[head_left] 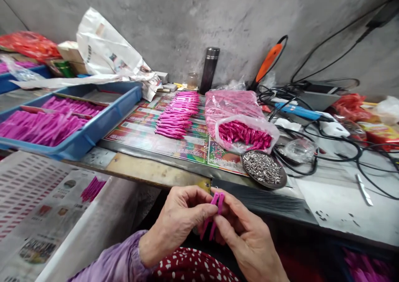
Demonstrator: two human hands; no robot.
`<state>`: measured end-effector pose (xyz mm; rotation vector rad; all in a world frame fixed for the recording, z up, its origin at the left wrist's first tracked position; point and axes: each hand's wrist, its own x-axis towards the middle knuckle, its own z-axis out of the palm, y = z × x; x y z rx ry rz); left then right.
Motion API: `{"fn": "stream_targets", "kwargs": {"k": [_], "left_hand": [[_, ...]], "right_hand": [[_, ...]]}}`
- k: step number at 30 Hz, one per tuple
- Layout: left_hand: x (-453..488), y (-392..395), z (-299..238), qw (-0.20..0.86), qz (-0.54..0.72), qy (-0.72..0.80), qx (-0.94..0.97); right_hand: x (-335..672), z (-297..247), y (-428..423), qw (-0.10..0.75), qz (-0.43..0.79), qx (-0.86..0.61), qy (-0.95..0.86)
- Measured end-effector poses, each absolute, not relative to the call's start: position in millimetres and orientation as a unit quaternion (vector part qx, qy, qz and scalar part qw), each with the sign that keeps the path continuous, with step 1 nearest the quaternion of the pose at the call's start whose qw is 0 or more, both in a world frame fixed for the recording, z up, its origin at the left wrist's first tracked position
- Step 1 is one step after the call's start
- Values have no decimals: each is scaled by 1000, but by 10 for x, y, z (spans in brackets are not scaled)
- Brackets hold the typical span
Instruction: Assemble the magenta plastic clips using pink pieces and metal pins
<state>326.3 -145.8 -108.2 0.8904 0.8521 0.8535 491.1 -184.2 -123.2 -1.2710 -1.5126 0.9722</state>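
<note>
**Item:** one magenta plastic clip (215, 212), glossy, narrow, with two slim arms. It is held in the air in front of the person, past the table edge and above the lap.

**Orientation:** long axis near upright in the head view, tilted slightly. The arms sit close together at the top and spread apart toward the lower end, which leans toward the person's left.

**Hands:** the left hand (177, 219) and right hand (246, 236) meet around the clip. The fingers (202, 199) of both hands are closed on it in a pinch, with no gap left for release. A lilac sleeve (115, 263) covers the left forearm.

**Containers:**
- A blue divided tray (102, 122) on the table (156, 171) holds rows of magenta plastic pieces (40, 128).
- A clear plastic bag (245, 142) holds a packed bunch of magenta pieces (245, 135).
- A round metal dish (282, 178), just beside the bag, holds a heap of small silver metal parts (262, 167).

**Also present:** a loose stack of magenta clips (177, 115) lies on a printed mat (137, 128). More magenta pieces (93, 189) lie on a newspaper (34, 215) left of the hands.
</note>
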Motion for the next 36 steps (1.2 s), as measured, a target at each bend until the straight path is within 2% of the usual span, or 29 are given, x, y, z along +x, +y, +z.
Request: {"fn": "stream_targets", "kwargs": {"k": [12, 36], "left_hand": [[3289, -1479, -1160, 756, 406, 355, 370], [3262, -1455, -1183, 756, 393, 369, 372]], "right_hand": [[4889, -1314, -1894, 438, 456, -527, -568], [4885, -1306, -1906, 424, 463, -544, -557]]}}
